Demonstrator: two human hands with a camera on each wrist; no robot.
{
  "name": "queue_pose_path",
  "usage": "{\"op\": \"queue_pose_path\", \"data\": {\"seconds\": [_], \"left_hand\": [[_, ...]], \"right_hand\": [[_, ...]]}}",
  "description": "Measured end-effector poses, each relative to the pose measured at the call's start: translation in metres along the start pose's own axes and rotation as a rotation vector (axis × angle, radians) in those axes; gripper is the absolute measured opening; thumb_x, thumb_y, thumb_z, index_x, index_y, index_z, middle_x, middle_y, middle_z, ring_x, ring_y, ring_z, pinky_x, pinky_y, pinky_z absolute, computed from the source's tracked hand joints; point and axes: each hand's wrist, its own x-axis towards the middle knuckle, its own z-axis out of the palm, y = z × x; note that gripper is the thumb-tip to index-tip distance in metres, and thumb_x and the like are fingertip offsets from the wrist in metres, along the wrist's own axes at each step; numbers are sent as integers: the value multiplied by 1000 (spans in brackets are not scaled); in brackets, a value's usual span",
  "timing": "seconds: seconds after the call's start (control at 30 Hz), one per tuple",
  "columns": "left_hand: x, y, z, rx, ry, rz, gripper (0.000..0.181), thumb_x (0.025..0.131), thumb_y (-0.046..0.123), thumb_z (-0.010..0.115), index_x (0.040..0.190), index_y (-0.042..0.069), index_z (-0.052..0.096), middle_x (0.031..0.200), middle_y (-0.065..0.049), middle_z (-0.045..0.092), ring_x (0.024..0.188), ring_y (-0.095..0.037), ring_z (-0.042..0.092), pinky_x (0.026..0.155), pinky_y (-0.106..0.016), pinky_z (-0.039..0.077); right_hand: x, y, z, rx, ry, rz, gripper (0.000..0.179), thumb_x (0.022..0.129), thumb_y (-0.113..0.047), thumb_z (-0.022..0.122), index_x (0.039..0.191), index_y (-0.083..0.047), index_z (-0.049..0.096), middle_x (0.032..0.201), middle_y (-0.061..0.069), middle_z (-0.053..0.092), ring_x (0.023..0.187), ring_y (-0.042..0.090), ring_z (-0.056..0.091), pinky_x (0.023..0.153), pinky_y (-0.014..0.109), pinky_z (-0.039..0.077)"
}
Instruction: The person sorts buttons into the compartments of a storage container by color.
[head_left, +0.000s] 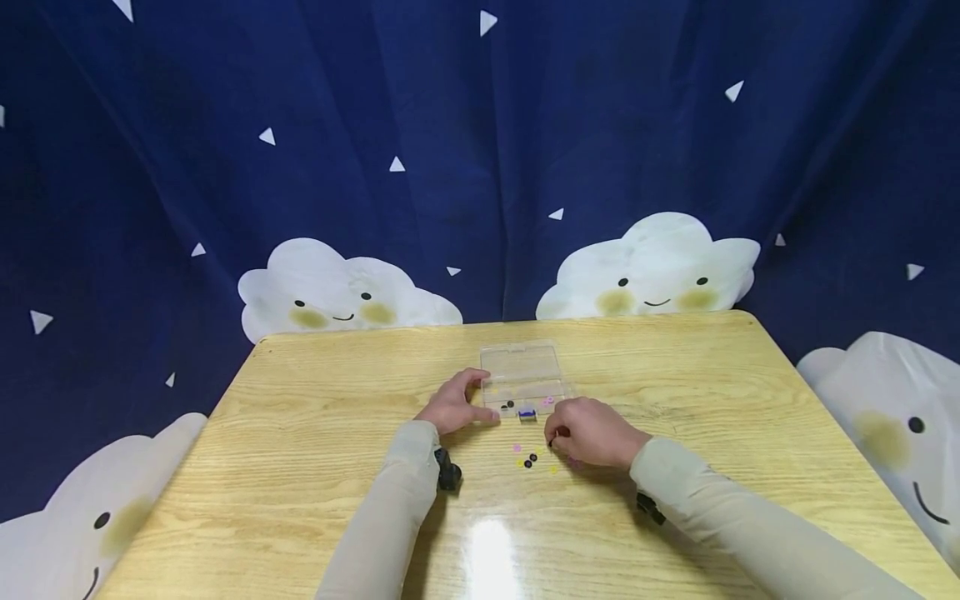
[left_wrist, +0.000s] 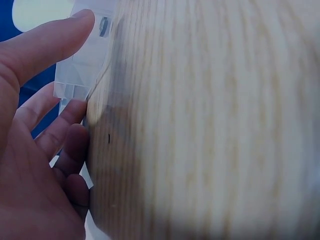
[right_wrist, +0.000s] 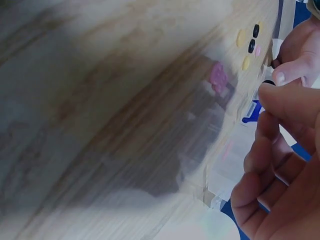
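Observation:
An opened clear plastic box [head_left: 520, 362] lies on the table, its lid folded back. My left hand [head_left: 453, 404] grips the box's left end, with the thumb at the front and the fingers behind it in the left wrist view. My right hand [head_left: 596, 431] is just off the box's front right corner, pinching a small black button [right_wrist: 269, 82] between thumb and forefinger. A few black and pink buttons sit inside the box. On its front is a blue-marked latch [head_left: 527, 414]. Loose black buttons [head_left: 533, 457], yellow buttons [head_left: 553, 469] and a pink button [right_wrist: 218, 76] lie before it.
The wooden table [head_left: 315, 500] has its far edge against a dark blue curtain [head_left: 450, 125] printed with white triangles and clouds. A black wrist camera [head_left: 447, 471] is strapped to the left forearm, with another [head_left: 650, 507] under the right.

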Motion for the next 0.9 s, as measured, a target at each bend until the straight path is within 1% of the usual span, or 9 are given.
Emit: {"op": "queue_pose_path", "data": {"seconds": [0.17,0.43,0.9], "left_hand": [[0,-1,1,0,2,-4,74,78,25,86,143,24,50,145,-6,52,139,-30,44,115,-51,34],[0,0,0,-4,2,2,74,78,26,85,143,23,50,145,-7,51,140,-31,42,116,-51,33],[-1,1,-1,-7,-1,13,74,78,26,85,143,23,50,143,-6,52,134,-29,46,113,-50,37]], "right_hand": [[1,1,-3,-8,9,-13,15,85,-3,69,81,-17,75,80,-8,68,70,1,56,62,22,48],[1,0,-7,-34,12,-22,12,88,-7,69,84,-15,77,84,-5,71,76,9,64,66,26,52],[4,-1,-11,-44,8,-20,11,88,-8,70,85,-17,76,84,-6,70,76,6,62,68,26,52]]}}
